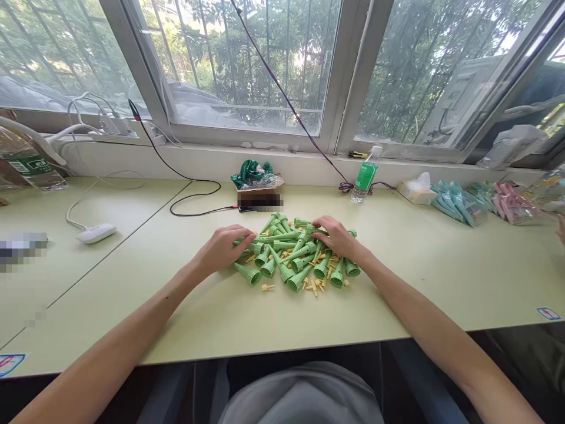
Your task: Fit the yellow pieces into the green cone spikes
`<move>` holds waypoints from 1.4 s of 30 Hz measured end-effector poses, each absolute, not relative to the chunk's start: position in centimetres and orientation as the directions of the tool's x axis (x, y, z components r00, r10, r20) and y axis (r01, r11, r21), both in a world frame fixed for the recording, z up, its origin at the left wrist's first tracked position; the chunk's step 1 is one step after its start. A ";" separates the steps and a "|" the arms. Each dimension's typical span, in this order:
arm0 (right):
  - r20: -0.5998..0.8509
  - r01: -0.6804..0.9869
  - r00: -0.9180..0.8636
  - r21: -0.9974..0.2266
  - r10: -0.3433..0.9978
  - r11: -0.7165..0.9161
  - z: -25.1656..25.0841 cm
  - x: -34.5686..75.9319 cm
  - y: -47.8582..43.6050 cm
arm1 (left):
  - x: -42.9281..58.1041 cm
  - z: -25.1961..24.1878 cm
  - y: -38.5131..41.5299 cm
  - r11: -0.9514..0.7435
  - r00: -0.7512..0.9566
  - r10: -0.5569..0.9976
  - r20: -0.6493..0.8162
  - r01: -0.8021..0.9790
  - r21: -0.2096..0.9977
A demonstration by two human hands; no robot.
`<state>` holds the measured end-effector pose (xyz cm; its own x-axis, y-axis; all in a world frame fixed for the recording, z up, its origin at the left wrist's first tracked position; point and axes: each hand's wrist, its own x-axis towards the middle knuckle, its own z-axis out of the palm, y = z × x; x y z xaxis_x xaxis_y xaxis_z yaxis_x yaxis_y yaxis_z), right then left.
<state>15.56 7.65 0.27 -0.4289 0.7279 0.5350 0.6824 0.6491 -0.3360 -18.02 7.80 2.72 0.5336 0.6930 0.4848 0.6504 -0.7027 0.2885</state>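
Observation:
A heap of green plastic cone spikes (302,263) with ribbed, hollow screw ends lies on the table in front of me. Small yellow nozzle-like pieces (315,286) are scattered among them and along the near edge. At the heap's left side my left hand (227,246) is cupped, open, its fingertips touching the outer spikes. My right hand (336,237) reaches over the right side, open, with fingers and thumb apart against green spikes. Some spikes are partly hidden under both hands. One yellow piece (267,287) lies apart at the front left.
Behind the heap stands a small cardboard box (260,191) with green wrapping; a black cable (194,213) runs to it. A water bottle (366,176), a tissue pack (416,189) and bagged teal pieces (457,203) line the back right. A white mouse-shaped device (97,233) lies left.

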 end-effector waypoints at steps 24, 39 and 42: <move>0.839 0.488 -0.417 -0.119 0.350 0.865 4.5 8.7 5.0 | -9.7 6.2 4.0 -0.466 0.398 0.823 0.406 0.063 0.883; 0.730 0.670 -0.371 -0.218 0.574 0.710 2.2 12.2 6.6 | -11.3 4.0 5.3 -0.254 0.160 0.945 0.287 -0.198 0.947; 0.656 0.756 -0.345 -0.230 0.672 0.613 1.8 13.5 7.8 | -11.2 3.7 5.3 -0.242 0.178 0.944 0.277 -0.196 0.950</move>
